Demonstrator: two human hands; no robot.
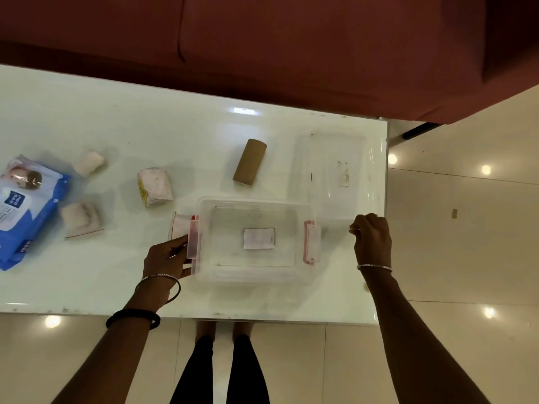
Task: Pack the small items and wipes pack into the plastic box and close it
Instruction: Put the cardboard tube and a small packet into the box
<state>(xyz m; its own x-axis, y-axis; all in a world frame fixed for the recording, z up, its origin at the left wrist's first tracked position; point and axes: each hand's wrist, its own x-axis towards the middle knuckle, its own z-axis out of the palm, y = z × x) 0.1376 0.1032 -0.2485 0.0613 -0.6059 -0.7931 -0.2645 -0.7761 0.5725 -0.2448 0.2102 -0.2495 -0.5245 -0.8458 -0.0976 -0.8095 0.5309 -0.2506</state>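
The clear plastic box [253, 275] stands open near the table's front edge, with pink latches on both short sides. A small white patch [259, 238] shows at its bottom. My left hand [166, 258] grips the box at its left latch [194, 240]. The clear lid [335, 170] lies flat behind and right of the box. My right hand [372, 239] is curled on the lid's near right corner. The blue wipes pack [23, 211] lies at the far left. Three small wrapped packets [90, 163] [83, 218] [154, 186] and a cardboard tube [249, 161] lie loose on the table.
A pinkish packet [178, 225] lies against the box's left side, partly hidden by the latch. The white glossy table [175, 126] ends just right of the lid. A red sofa [291, 53] runs along the far edge. My legs stand on the tiled floor [452, 258] below the near edge.
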